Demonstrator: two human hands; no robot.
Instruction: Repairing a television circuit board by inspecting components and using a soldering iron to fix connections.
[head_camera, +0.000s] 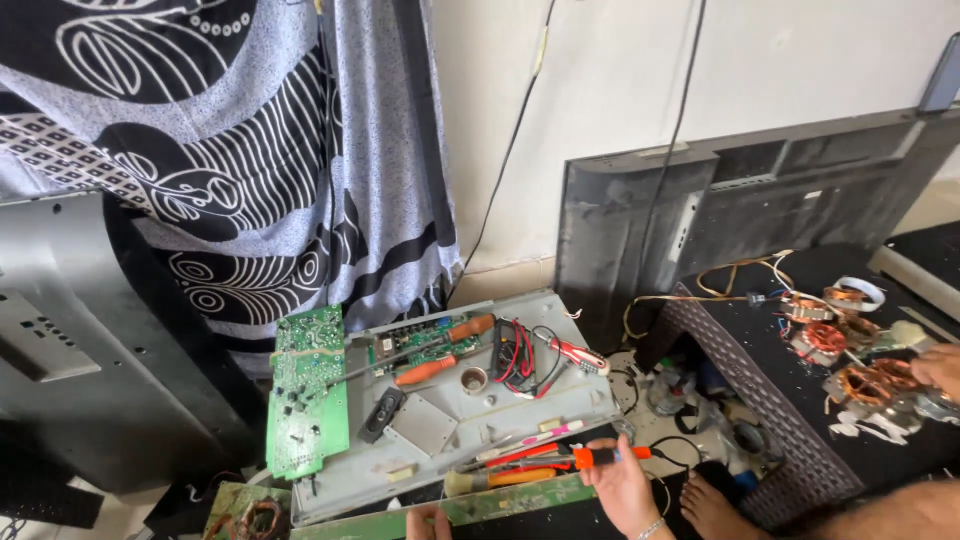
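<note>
— Right hand (622, 487)?
— Closed around the orange-handled screwdriver (598, 457), at the near right corner of the grey metal tray (480, 400). Fingers wrapped over the handle from below.

— Long axis?
— Roughly level, running left to right along the tray's near edge; orange end poking out past the fingers to the right, shaft side pointing left over the tray, where red and yellow tools lie just beside.

— Left hand (428, 521)?
— Barely in view below the tray's near edge, only fingertips showing. Cannot tell whether open or clenched. Well apart from the screwdriver, so the nearer hand clearly the right.

— Anything else by the tray?
— Green circuit board (308, 393) overlapping its left end. Beyond its right side, a dark wicker table (770, 400) with copper coils (826, 338), another person's hand (940, 368) among them.
</note>
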